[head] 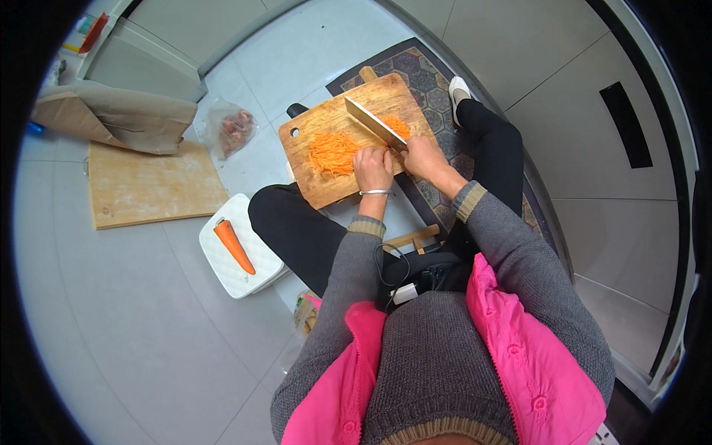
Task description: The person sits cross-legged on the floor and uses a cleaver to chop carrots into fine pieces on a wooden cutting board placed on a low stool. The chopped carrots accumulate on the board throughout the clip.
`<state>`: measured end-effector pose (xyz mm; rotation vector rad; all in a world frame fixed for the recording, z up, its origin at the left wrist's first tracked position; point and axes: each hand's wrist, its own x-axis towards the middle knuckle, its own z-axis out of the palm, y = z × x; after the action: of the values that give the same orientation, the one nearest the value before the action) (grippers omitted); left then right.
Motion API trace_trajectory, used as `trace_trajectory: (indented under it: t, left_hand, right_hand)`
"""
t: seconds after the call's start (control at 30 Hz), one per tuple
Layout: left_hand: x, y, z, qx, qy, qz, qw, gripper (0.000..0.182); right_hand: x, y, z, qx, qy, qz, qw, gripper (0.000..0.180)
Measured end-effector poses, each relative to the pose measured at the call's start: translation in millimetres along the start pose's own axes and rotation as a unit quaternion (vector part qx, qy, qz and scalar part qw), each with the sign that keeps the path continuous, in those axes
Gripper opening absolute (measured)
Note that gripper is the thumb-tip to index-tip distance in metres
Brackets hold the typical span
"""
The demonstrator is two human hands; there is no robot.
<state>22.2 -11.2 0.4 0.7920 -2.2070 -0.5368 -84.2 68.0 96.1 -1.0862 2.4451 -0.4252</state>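
Note:
My right hand (427, 160) grips a cleaver (371, 121), whose broad blade points up and left across a wooden cutting board (311, 192). Just left of the blade, my left hand (374, 169) has its fingers curled down onto the right edge of a heap of shredded carrot (332, 154). What lies right under those fingertips is hidden. A smaller mound of carrot shreds (396, 127) sits on the other side of the blade. The board has a round hole near its left corner, and a wooden stool leg or handle end (367, 73) shows behind it.
Left of my knee, a whole carrot (235, 247) lies on a white stool top (222, 281). Beyond are a floured wooden board (150, 194), brown paper (133, 119) and a plastic bag (232, 130) with reddish contents. A patterned mat (439, 100) lies under my right foot, near cabinets (612, 150).

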Motion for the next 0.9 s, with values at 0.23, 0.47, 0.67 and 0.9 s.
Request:
trace_trajectory:
  t: [0.23,0.47,0.67,0.9]
  left_hand:
    - [-1.6,-1.4,0.1,0.014,-0.001,0.002,1.000,0.007]
    - [0.0,-1.0,2.4,0.029,-0.011,0.005,1.000,0.008]
    - [2.6,0.3,3.2,0.007,0.000,-0.002,1.000,0.009]
    - [3.2,2.3,1.6,0.025,-0.012,-0.011,1.000,0.011]
  right_hand:
    - [-20.7,8.5,-12.8,-0.023,0.000,-0.040,0.999,0.019]
    - [-20.2,3.5,-2.9,-0.065,0.005,-0.053,0.996,0.016]
    - [-13.4,1.8,-6.0,-0.023,0.024,-0.046,0.998,0.016]
    - [-22.3,1.8,0.2,-0.091,0.023,-0.069,0.993,0.015]
